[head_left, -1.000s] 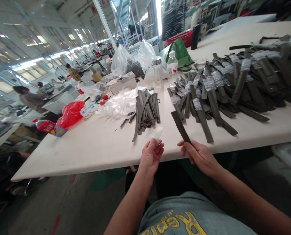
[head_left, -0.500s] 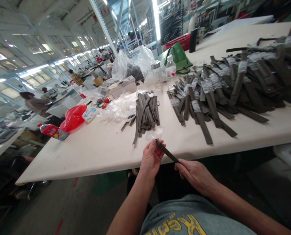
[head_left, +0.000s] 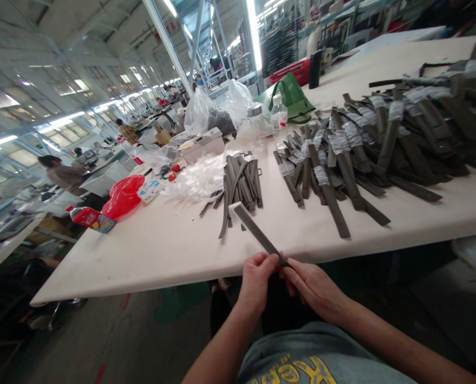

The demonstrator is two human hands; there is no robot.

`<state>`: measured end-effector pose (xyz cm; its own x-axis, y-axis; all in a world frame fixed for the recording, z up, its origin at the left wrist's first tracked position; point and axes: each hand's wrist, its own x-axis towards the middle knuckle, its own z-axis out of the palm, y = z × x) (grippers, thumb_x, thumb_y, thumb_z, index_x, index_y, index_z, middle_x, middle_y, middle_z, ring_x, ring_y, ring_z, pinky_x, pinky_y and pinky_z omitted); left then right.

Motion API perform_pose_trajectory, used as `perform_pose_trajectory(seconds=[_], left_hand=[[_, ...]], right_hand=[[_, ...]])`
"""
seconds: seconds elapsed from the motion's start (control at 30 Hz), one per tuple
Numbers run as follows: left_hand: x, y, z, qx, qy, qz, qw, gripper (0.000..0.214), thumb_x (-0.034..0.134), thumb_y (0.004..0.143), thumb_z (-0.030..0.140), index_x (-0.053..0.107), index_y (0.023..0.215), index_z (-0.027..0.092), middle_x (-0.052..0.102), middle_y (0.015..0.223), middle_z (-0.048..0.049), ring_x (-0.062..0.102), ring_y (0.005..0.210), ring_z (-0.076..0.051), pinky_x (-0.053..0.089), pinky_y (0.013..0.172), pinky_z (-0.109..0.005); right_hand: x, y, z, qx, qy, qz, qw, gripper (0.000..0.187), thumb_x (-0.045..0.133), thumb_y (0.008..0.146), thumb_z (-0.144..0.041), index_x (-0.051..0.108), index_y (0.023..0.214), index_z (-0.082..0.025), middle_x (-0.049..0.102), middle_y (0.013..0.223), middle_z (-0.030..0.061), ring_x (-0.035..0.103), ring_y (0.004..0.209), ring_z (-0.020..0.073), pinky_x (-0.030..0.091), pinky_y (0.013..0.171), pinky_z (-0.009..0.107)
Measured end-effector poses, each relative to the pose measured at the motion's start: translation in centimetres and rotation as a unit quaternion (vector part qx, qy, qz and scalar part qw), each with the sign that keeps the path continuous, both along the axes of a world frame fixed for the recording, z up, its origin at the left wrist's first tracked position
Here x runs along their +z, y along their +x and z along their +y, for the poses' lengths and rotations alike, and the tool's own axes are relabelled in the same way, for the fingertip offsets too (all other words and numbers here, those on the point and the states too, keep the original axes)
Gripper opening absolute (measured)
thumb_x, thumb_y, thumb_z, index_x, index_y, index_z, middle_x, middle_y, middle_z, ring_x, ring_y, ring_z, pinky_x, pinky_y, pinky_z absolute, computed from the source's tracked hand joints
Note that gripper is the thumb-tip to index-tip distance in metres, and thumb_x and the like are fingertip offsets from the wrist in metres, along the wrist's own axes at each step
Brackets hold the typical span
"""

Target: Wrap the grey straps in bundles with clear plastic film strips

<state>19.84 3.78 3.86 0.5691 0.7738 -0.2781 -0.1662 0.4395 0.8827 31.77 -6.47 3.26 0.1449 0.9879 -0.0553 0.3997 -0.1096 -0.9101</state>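
Observation:
Both my hands meet just below the white table's near edge [head_left: 150,277]. My left hand [head_left: 257,277] and my right hand [head_left: 312,285] are closed on the near end of one dark strap [head_left: 256,230]. The strap slants up and to the left over the table, and a thin clear sleeve seems to cover its far end. Just beyond it lies a loose bunch of bare dark straps [head_left: 240,181]. A big heap of straps with pale wrapping [head_left: 374,138] spreads across the right of the table.
Clear plastic bags [head_left: 196,178] lie left of the bare straps. A red bag [head_left: 121,194], a box [head_left: 201,144], two bottles [head_left: 268,114] and a green bag [head_left: 292,93] stand farther off. Other people work at tables on the left.
The strap went from my right hand alone to both hands. My left hand slid from its far end to its near end, beside my right, and the clear sleeve now sits on the far end.

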Motion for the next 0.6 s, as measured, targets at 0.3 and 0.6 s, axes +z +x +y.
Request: perform_pose_trajectory(seconds=[0.3,0.6], left_hand=[[1.3,0.0,2.4,0.136,0.055,-0.052,0.988,0.037,0.077,0.068,0.043,0.072,0.091,0.014,0.072,0.093,-0.0079,0.065,0.083,-0.016,0.048,0.081,-0.026],[1.3,-0.5,1.8,0.129,0.053,-0.085,0.987,0.039,0.075,0.071,0.040,0.070,0.102,0.016,0.071,0.099,-0.0086,0.066,0.081,-0.016,0.050,0.075,-0.026]], right_hand=[[-0.2,-0.7,0.9,0.032,0.001,-0.027,0.999,0.042,0.023,0.099,-0.048,0.052,0.084,-0.021,0.058,0.063,-0.0010,0.054,0.053,0.0135,0.040,0.054,0.024],[-0.4,-0.8,1.5,0.039,0.037,-0.056,0.997,0.044,0.022,0.099,-0.048,0.052,0.082,-0.021,0.057,0.061,-0.0009,0.054,0.056,0.0147,0.039,0.056,0.025]])
